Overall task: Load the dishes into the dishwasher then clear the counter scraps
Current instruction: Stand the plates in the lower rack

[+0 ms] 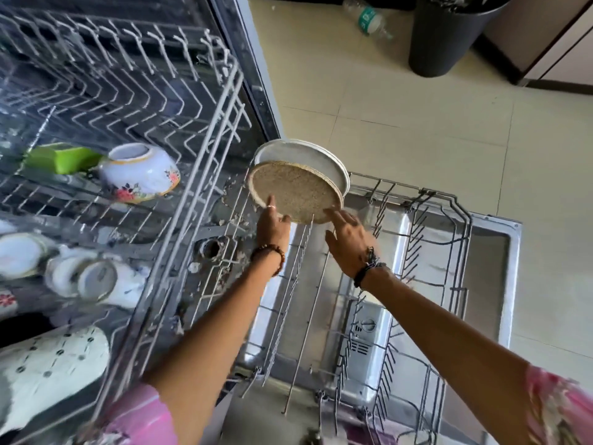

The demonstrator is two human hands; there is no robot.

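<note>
Left hand (272,224) and right hand (348,234), fingers extended, touching speckled plate (293,191).

A home kitchen. An open dishwasher (417,284) fills the view, its upper rack (128,123) at 10 o'clock holding a floral bowl (141,173) and cups (93,277), its lower rack (401,252) pulled out at 5 o'clock. Cream floor tiles (417,107), a dark bin (449,33) and cabinet fronts (552,43) lie toward 1 o'clock.

Bright daylight, glare on the steel dishwasher door (494,258), motion-blurred upper rack (96,91), wide-angle bending at edges
</note>
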